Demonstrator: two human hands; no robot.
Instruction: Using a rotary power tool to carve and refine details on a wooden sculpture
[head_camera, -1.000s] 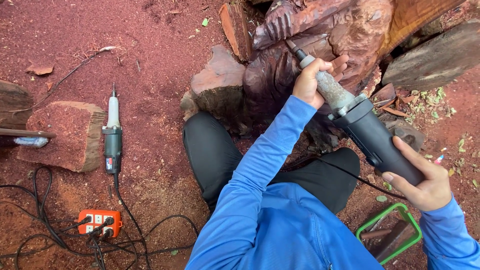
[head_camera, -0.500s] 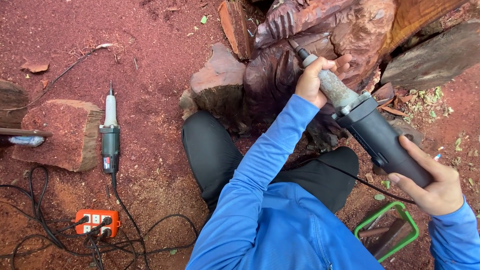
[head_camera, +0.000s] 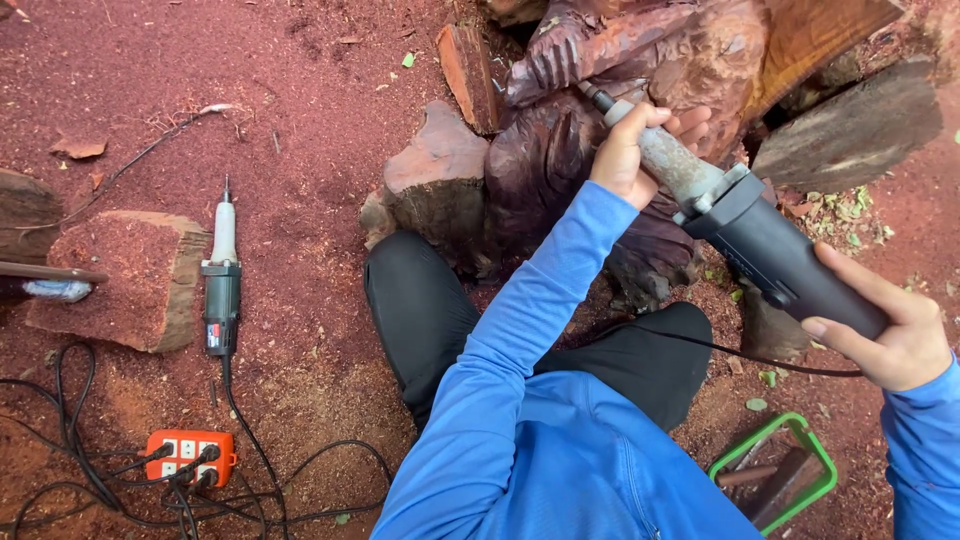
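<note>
Grinder (head_camera: 740, 225) lower; tools in basket (head_camera: 812, 452)

Can't really see the bit on the die grinder (head_camera: 740, 225), its tip is buried against the wood carving (head_camera: 640, 60), which itself runs off the top edge. The left hand (head_camera: 630, 150) covers part of the grinder's neck. What's inside the green basket (head_camera: 775, 480) is too dark to make out, and the black cables (head_camera: 70, 460) run out the bottom-left.
</note>
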